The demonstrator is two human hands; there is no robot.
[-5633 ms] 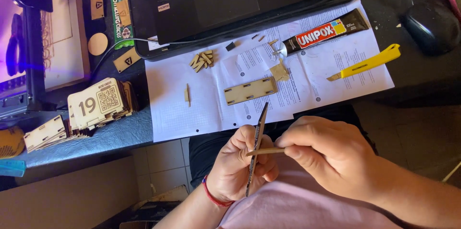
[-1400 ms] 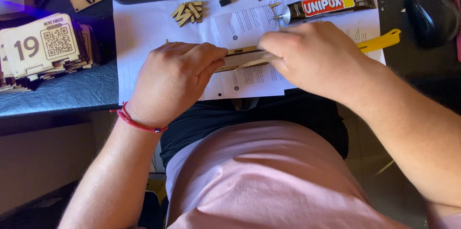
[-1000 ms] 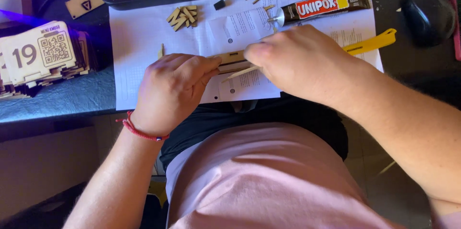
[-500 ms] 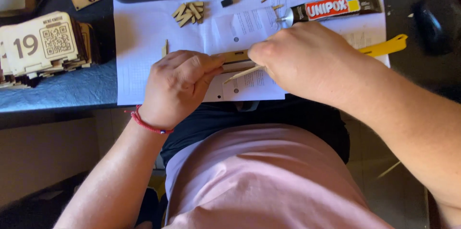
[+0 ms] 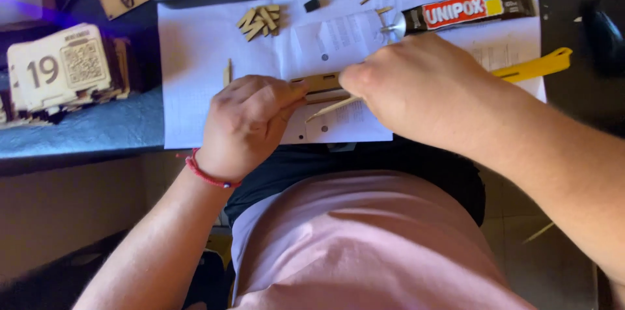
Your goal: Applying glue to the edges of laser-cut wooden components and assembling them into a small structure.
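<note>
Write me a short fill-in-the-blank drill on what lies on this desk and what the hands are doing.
1. The left hand wears a ____ string bracelet at the wrist.
2. Both hands pinch a flat ____ piece over the white paper.
3. Behind the right hand, the utility knife has a ____ handle.
4. The glue tube lies with its nozzle pointing to the picture's ____.

Missing words: red; wooden; yellow; left

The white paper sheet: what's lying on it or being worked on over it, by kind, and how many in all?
Glue tube: 1
Yellow tool: 1
Pile of small wooden bits: 1
Flat wooden piece held by left hand: 1
Thin stick in right hand: 1
Total: 5
</note>
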